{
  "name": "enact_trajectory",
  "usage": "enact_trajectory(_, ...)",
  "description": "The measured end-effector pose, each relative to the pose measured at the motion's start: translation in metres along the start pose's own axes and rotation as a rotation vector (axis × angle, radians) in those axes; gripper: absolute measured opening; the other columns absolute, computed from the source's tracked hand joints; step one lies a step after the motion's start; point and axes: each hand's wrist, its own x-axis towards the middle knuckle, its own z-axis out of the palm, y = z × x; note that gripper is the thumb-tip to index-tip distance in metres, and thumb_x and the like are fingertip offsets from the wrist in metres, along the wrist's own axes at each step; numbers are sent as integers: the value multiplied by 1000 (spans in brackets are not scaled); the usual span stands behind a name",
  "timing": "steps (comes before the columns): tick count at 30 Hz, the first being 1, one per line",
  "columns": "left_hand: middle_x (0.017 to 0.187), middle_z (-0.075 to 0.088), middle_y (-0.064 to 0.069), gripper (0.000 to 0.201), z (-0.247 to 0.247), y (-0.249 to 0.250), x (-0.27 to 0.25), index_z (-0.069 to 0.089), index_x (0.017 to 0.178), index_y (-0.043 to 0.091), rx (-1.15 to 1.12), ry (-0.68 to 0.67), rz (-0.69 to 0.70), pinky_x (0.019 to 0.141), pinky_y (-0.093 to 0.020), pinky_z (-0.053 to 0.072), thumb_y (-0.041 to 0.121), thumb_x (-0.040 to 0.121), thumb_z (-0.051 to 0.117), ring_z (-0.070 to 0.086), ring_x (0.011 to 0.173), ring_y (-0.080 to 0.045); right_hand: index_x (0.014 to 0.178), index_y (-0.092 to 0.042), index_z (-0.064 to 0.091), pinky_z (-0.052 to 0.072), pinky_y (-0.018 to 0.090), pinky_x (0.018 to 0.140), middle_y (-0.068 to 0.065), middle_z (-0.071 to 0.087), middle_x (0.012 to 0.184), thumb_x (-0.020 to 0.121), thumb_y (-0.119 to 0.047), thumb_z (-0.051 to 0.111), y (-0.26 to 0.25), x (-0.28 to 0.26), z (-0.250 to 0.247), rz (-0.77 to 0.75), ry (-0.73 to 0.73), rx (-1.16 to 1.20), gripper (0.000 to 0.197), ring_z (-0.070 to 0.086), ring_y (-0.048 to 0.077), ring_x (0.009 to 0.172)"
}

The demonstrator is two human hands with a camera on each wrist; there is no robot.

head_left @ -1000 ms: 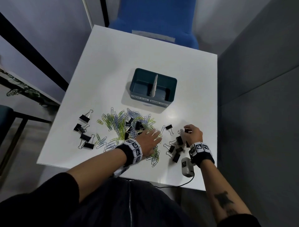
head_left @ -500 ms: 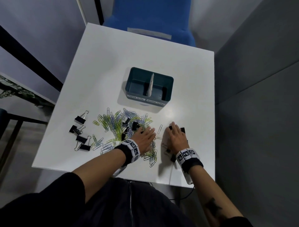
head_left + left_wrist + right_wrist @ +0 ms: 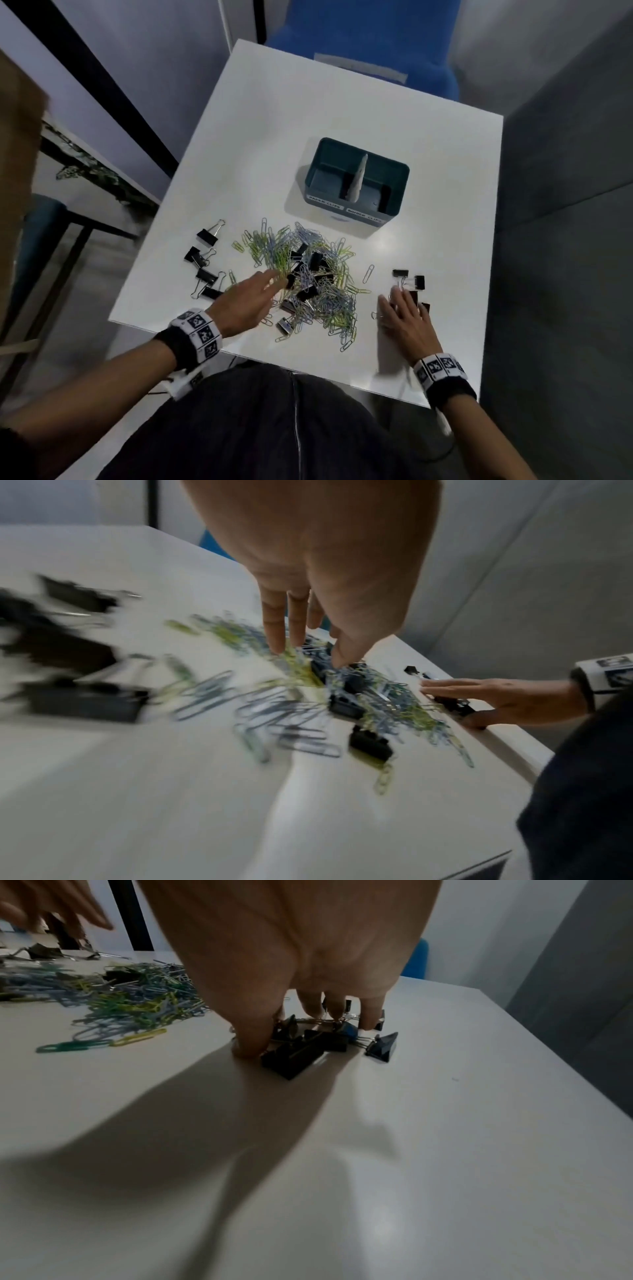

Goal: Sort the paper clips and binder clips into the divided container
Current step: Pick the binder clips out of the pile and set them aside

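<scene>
A teal divided container [image 3: 352,161] with two front labels stands mid-table; both halves look empty. In front of it lies a heap of green and blue paper clips [image 3: 308,274] [image 3: 377,693] [image 3: 130,999] mixed with black binder clips. More binder clips [image 3: 205,263] lie to the heap's left. My left hand [image 3: 270,284] [image 3: 308,650] hovers over the heap's left edge, fingers straight, holding nothing. My right hand [image 3: 397,301] [image 3: 301,1031] lies spread over a small cluster of binder clips [image 3: 409,279] [image 3: 298,1053], with fingertips and thumb touching down around them.
The white table [image 3: 342,102] has its near edge just under my wrists and its right edge close beyond the right cluster. A blue chair [image 3: 363,34] stands behind the table. Grey partition walls stand to the right.
My left hand has lifted off the heap's near side and swung left over its left edge. My right hand went from curled on a clip to lying flat over the right cluster.
</scene>
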Motion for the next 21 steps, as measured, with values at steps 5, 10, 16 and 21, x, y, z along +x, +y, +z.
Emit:
enact_trajectory(5,121,54,-16,49,-2,-49,-38,54,122,7,75,57,-333,77,-42,52,15,77,73,56,102,-35,140,-18,39,32,61,105,18,35,150,84,-34,65,-15,13,-20,61,113,26,64,31,37,139)
enact_trajectory(10,104,53,-11,42,-1,-67,-57,60,106,13,108,-18,-418,64,-41,48,14,69,79,52,88,-33,137,-17,42,35,55,106,19,38,147,89,-40,60,-50,24,-21,15,153,106,57,36,36,136)
enact_trajectory(16,96,56,-10,34,-9,-59,-57,62,100,10,109,22,-408,64,-39,47,7,69,75,54,84,-32,127,-16,49,48,46,88,15,52,130,84,-31,66,-74,21,-25,16,177,177,48,53,33,114)
enact_trajectory(21,99,58,-15,49,3,-38,-42,56,118,-1,29,-101,-414,51,-35,50,10,74,76,60,80,-30,130,-18,45,45,34,51,10,51,101,73,-13,71,-92,10,-22,-2,88,302,63,54,27,73)
